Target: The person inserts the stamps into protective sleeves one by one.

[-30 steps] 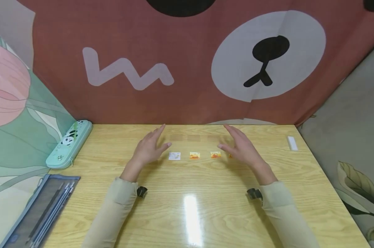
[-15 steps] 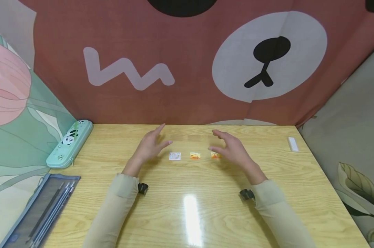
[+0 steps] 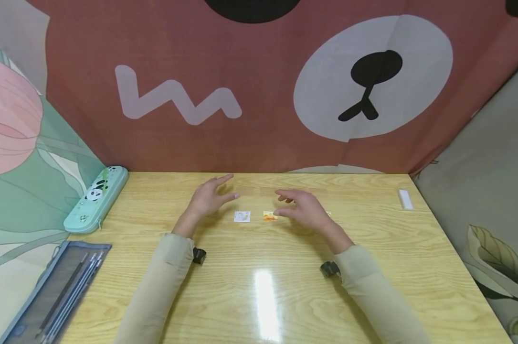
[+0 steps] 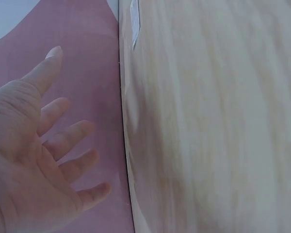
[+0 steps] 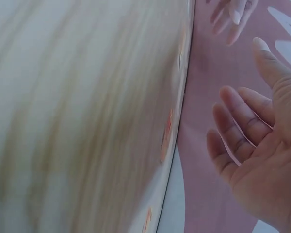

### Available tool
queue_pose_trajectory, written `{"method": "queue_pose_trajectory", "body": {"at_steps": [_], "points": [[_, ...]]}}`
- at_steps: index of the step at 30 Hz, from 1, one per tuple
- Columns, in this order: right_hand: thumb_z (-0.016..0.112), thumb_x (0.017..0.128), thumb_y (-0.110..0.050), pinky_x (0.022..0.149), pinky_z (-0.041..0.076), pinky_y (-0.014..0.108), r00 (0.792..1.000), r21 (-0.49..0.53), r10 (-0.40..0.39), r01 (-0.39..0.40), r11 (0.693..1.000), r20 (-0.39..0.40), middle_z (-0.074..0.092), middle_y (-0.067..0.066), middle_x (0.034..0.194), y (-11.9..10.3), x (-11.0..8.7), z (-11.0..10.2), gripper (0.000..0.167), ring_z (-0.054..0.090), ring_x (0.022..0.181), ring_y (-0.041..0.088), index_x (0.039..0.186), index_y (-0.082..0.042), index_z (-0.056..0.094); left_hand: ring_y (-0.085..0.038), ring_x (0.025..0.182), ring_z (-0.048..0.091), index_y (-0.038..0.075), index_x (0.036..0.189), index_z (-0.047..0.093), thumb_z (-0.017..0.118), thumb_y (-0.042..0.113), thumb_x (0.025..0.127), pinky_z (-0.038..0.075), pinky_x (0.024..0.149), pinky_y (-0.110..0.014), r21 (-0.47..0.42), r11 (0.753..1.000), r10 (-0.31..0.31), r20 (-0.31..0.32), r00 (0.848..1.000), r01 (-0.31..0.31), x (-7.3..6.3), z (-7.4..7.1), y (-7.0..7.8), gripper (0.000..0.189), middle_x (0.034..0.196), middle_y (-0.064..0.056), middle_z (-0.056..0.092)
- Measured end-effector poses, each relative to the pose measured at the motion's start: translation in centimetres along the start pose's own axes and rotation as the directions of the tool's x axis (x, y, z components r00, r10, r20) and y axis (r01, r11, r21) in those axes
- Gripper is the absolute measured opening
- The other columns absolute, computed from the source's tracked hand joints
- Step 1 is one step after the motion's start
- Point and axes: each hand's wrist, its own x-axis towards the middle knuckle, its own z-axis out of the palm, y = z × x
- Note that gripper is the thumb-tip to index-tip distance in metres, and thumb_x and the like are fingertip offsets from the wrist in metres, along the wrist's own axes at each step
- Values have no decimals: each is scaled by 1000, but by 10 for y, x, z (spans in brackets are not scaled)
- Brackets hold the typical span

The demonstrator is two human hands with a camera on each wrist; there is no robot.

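Note:
A row of small stamp-like paper pieces lies flat on the wooden table [image 3: 259, 248]. The leftmost is a pale grey-white piece [image 3: 242, 217], and beside it is a yellow-orange piece [image 3: 269, 216]. My left hand [image 3: 206, 198] hovers left of the pale piece with fingers and thumb spread, holding nothing. Above the row, my right hand [image 3: 307, 208] has relaxed, slightly bent fingers and holds nothing. Its thumb overlaps the yellow-orange piece in the head view. Only a sliver of a piece [image 3: 329, 213] shows behind that hand. The right wrist view shows an orange piece [image 5: 167, 136] edge-on.
At the left edge lie a mint panda pencil case [image 3: 96, 200] and a mesh zip pouch [image 3: 57, 296] with several pencils inside. A white eraser-like block [image 3: 405, 199] sits at the far right. A bear-print cloth [image 3: 259, 143] hangs along the table's back edge.
My right hand has moved left along the row, from the right end to beside the yellow-orange piece, its fingers bending more. The left hand has barely shifted.

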Motion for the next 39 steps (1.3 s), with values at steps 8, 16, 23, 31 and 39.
{"method": "queue_pose_trajectory", "body": {"at_steps": [8, 16, 23, 31, 39], "points": [[77, 90, -40, 97, 55, 47, 999, -66, -28, 30, 997, 29, 75, 5, 117, -10, 8, 10, 55, 68, 112, 26, 138, -15, 65, -41, 144, 43, 27, 151, 50, 69, 52, 93, 41, 115, -61, 65, 998, -14, -7, 1000, 15, 8, 4, -2, 66, 153, -14, 51], [77, 89, -40, 96, 55, 44, 998, -137, -34, 40, 990, 46, 77, 0, 112, -17, 18, 18, 52, 71, 105, 22, 135, -18, 67, -42, 143, 45, 27, 150, 51, 69, 50, 93, 41, 114, -61, 110, 994, -26, -20, 999, 28, 13, 5, 0, 64, 152, -15, 52], [78, 89, -40, 93, 56, 44, 994, -260, -93, 106, 960, 60, 78, -2, 106, -24, 28, 27, 44, 72, 100, 19, 126, -17, 72, -41, 140, 48, 26, 148, 54, 70, 50, 93, 44, 112, -60, 114, 992, -55, -21, 998, 57, 15, 5, 4, 61, 153, -12, 52], [77, 89, -40, 91, 56, 41, 991, -290, -79, 108, 951, 108, 78, -3, 106, -37, 34, 34, 40, 71, 100, 17, 123, -19, 74, -39, 142, 47, 26, 148, 54, 70, 50, 93, 42, 115, -57, 121, 990, -76, -4, 997, 76, 19, 7, -2, 63, 154, -11, 51], [78, 88, -43, 90, 57, 39, 988, -298, -34, 78, 951, 150, 77, -5, 107, -42, 40, 40, 44, 71, 99, 15, 125, -21, 73, -37, 146, 42, 25, 147, 55, 71, 51, 92, 38, 118, -58, 142, 986, -90, 36, 995, 84, 23, 9, -4, 63, 156, -9, 49]]}}
